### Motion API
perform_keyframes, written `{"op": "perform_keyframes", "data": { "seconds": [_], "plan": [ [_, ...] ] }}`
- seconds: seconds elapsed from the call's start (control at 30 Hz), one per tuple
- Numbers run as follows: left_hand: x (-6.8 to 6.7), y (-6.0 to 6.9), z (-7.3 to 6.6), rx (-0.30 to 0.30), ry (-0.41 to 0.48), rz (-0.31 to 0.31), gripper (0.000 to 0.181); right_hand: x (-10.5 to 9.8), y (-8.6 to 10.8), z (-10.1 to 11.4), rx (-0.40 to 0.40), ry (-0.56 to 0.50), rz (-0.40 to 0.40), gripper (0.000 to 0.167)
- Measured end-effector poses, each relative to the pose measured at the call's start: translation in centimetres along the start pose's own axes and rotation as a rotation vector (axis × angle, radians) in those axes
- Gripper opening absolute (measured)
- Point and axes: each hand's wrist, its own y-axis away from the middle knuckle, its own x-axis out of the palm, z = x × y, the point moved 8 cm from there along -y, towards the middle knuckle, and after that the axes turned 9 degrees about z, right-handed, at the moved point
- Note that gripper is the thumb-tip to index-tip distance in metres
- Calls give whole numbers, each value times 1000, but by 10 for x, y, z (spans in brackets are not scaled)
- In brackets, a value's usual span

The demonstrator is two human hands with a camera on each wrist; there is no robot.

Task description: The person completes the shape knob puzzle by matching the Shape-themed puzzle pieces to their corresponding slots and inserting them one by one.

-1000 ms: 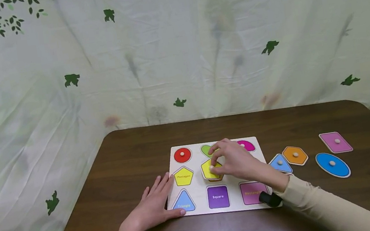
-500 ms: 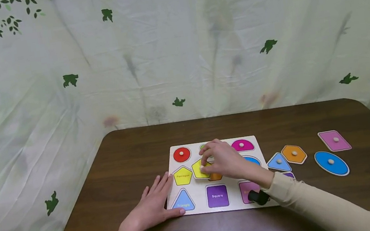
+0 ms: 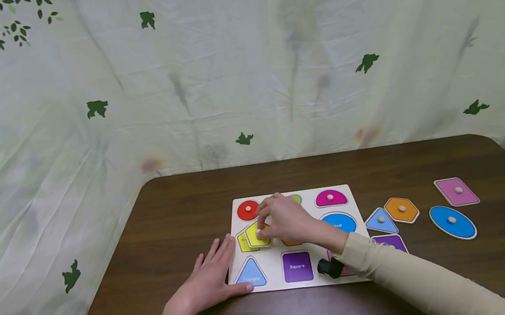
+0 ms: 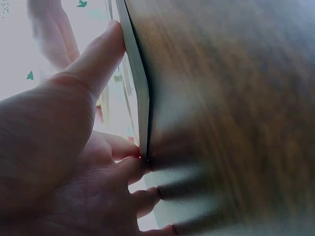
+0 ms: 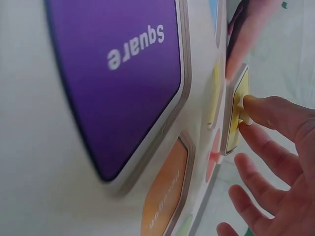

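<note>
The yellow piece (image 3: 254,240) is at the tip of the right hand (image 3: 285,220), which pinches its knob (image 5: 244,116). It is five-sided, pale-rimmed. The spread left hand (image 3: 212,272) touches the board (image 3: 274,273).

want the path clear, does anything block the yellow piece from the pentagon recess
Nothing visible does: the right hand pinches the yellow piece above the board, partly covering the pentagon recess in the head view; the left hand rests at the board's left edge.
</note>
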Motion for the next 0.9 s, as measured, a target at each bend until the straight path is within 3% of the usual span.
{"op": "perform_keyframes", "data": {
  "seconds": [0.9],
  "plan": [
    [-1,3,-2,8,3,-18,111,21,-23,11,-16,53,40,9]
  ]
}}
